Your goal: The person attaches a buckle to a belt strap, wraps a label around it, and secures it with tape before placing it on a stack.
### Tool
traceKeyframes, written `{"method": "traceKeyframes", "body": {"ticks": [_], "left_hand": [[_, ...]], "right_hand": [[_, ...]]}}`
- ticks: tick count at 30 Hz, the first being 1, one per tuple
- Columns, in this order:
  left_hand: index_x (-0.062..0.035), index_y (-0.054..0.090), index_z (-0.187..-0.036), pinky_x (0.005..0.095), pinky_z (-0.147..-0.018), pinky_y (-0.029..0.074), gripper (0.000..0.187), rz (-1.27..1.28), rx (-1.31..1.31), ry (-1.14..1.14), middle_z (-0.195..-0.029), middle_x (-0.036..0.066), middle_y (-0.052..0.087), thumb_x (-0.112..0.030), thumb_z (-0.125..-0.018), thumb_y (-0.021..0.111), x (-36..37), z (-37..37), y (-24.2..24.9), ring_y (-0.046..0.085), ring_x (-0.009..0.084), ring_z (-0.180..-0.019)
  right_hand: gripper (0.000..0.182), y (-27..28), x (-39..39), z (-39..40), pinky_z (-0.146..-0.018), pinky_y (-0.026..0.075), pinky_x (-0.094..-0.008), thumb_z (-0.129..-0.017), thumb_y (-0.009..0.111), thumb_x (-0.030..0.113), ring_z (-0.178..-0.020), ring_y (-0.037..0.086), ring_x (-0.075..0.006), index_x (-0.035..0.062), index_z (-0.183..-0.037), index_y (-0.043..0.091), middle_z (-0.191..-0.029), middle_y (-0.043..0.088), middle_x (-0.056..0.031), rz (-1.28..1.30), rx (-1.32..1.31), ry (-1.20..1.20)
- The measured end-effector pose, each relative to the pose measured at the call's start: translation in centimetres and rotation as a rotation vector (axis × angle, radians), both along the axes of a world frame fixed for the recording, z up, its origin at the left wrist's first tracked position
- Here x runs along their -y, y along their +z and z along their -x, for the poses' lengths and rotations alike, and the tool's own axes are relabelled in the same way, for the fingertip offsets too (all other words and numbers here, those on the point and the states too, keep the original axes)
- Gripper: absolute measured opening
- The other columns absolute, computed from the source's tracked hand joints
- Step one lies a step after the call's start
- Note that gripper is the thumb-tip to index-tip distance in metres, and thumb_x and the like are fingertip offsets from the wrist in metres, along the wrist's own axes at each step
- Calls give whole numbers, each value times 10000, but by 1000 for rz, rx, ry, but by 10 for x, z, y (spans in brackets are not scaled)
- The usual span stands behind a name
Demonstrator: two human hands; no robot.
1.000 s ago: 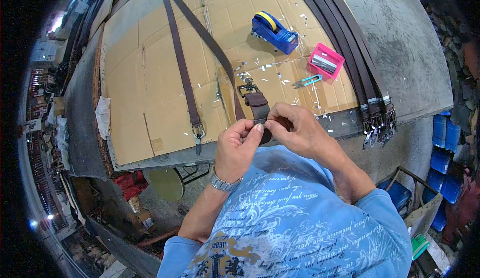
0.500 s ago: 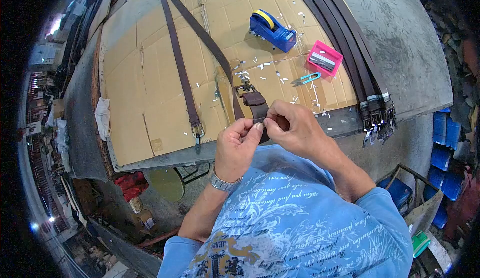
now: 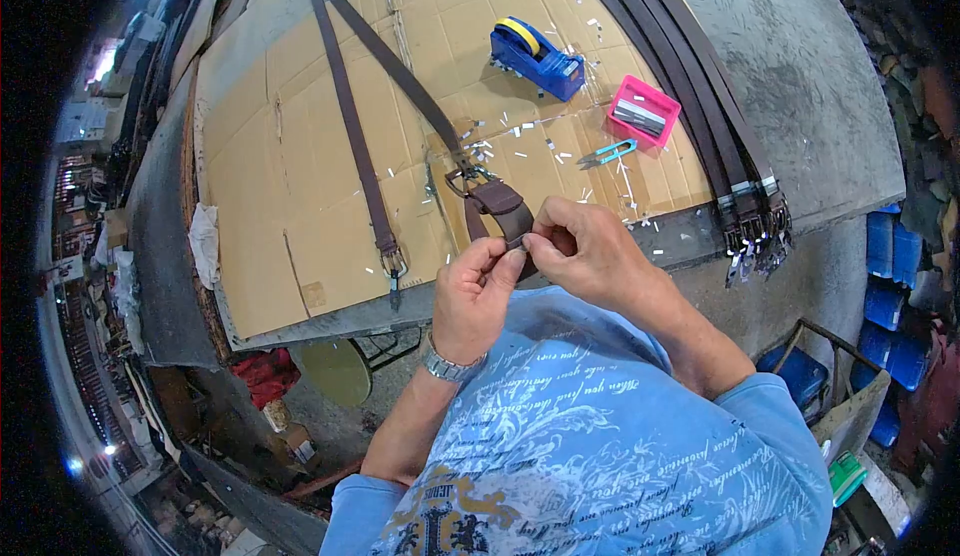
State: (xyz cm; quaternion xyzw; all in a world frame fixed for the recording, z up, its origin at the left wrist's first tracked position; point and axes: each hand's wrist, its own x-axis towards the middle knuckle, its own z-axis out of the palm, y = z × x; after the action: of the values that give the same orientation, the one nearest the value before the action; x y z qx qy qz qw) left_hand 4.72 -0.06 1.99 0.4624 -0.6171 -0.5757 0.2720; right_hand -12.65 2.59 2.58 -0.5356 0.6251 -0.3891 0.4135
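A dark brown leather belt (image 3: 513,218) is pinched between my two hands at the near edge of the table. My left hand (image 3: 470,291), with a metal watch on its wrist, grips the belt between thumb and fingers. My right hand (image 3: 578,251) pinches it right alongside, thumbs nearly touching; what lies under the fingertips is hidden. Just beyond my fingers are the belt's loop and its metal buckle (image 3: 460,182). Another brown belt (image 3: 357,136) lies to the left, its buckle near the table edge.
Cardboard (image 3: 290,176) covers the table, scattered with small white slips. On it are a blue tape dispenser (image 3: 540,61), a pink tray (image 3: 645,113) holding strips, and blue-handled thread snips (image 3: 608,154). Several belts (image 3: 700,86) lie bundled at the right, buckles over the edge.
The belt's buckle end has tipped left and slightly down. Both hands keep their pinch in nearly the same place. The view has shifted slightly.
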Motion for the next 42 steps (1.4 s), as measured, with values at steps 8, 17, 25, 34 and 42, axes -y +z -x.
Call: {"method": "traceKeyframes", "body": {"ticks": [8, 17, 25, 34, 42], "left_hand": [[-3, 599, -898, 192, -515, 323, 219, -96, -135, 39, -698, -68, 509, -217, -934, 623, -3, -9, -12, 389, 12, -611], [-16, 624, -932, 173, -526, 311, 200, -286, -186, 104, -721, -74, 538, -216, -934, 622, -4, -4, -18, 410, -4, -619], [-39, 585, -825, 188, -512, 279, 244, -279, -137, 30, -667, -99, 450, -256, -928, 628, 0, -6, -16, 354, -1, -606], [-86, 530, -733, 202, -503, 243, 274, -185, -101, -50, -653, -104, 421, -257, -922, 630, 14, -1, -20, 319, 5, -595], [-15, 585, -965, 271, -727, 533, 178, -441, -278, 23, -891, 81, 675, -190, -954, 553, 25, -4, -18, 653, 136, -790]], "right_hand": [[265, -3, 1, 14, -516, 444, -367, -782, 718, 227, -553, 588, -255, -8, -753, 597, -641, 611, -153, -108, -97, 49], [228, -27, -3, 8, -609, 434, -274, -856, 644, 219, -694, 539, -100, -5, -869, 604, -750, 602, -58, -193, 466, 16], [213, -38, 0, 2, -549, 390, -253, -858, 635, 209, -633, 464, -71, 20, -790, 565, -656, 526, 5, -175, 361, 57], [201, -42, -1, 6, -586, 414, -263, -886, 614, 201, -642, 512, -77, 36, -771, 599, -687, 566, -1, -258, 651, 97], [206, -54, 26, 25, -618, 454, -321, -881, 620, 227, -681, 578, -144, 21, -875, 630, -709, 611, -73, -41, 195, 24]]}}
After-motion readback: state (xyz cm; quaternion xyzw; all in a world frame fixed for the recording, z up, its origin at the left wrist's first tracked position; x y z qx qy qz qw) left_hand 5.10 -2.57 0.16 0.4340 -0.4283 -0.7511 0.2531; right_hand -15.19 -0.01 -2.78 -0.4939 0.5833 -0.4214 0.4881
